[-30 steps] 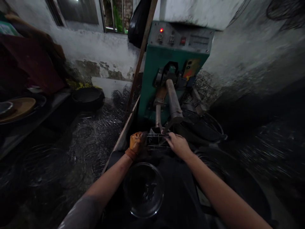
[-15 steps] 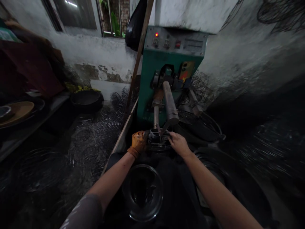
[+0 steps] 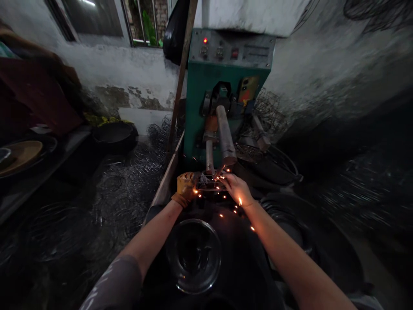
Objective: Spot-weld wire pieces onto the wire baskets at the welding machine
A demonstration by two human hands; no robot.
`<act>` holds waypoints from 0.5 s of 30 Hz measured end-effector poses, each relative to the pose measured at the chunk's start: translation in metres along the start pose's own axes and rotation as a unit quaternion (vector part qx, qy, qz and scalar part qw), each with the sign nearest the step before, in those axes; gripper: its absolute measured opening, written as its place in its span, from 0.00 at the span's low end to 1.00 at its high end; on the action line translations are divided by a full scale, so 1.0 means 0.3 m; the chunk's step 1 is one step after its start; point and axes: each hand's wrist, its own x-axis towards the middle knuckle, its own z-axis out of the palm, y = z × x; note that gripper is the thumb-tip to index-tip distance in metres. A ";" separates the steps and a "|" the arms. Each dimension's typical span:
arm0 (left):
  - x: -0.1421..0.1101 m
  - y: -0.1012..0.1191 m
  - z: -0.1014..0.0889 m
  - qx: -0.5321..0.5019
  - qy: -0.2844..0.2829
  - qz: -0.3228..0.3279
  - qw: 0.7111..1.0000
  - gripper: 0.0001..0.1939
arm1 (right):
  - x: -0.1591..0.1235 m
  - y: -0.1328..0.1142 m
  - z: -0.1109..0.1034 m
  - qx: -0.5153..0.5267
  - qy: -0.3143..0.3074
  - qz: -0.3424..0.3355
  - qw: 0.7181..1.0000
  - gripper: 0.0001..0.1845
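A small wire frame (image 3: 209, 184) sits under the tip of the grey metal arm (image 3: 223, 137) of a green machine (image 3: 226, 82). My left hand (image 3: 185, 188), in an orange glove, grips the frame's left side. My bare right hand (image 3: 236, 188) holds its right side. Orange sparks fly from the frame over my right wrist and the dark surface below. A thinner lower rod (image 3: 209, 155) reaches the frame from beneath the arm.
A round glass bowl (image 3: 193, 256) rests close in front of me. Heaps of wire pieces (image 3: 129, 189) lie at the left, beside a wooden board (image 3: 167, 176). A dark basin (image 3: 112, 133) and a shelf with plates (image 3: 22, 155) stand further left. Wire rings (image 3: 274, 159) lie right of the machine.
Sparks now burst from the wire frame under the arm's tip; none showed before. Both hands stayed on the frame. The view has shifted slightly to the right.
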 end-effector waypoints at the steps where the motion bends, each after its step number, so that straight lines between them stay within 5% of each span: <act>1: -0.001 0.001 -0.005 0.003 -0.005 0.001 1.000 0.34 | 0.002 -0.005 -0.005 -0.003 -0.001 0.003 1.000 0.12; 15: 0.018 -0.014 -0.043 0.031 -0.025 0.020 0.999 0.33 | 0.035 0.047 -0.070 0.010 -0.086 -0.025 0.996 0.09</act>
